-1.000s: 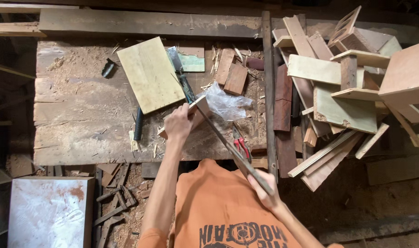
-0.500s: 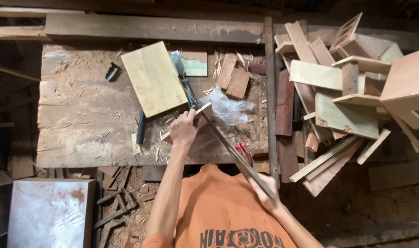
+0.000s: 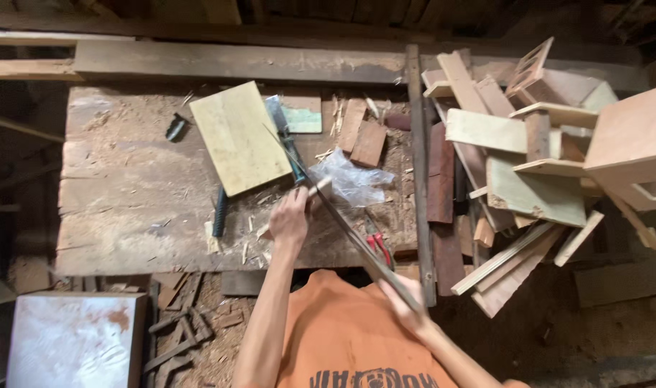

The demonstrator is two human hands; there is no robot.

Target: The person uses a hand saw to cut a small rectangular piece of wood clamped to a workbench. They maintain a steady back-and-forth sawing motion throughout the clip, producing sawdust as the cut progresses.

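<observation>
Your left hand pins a small wood piece on the counter. Your right hand grips a long saw laid across it, beside a pale board.

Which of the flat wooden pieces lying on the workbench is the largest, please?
The pale yellowish rectangular board, lying tilted at the bench's upper middle. The two small brown offcuts to its right are far narrower and darker.
</observation>
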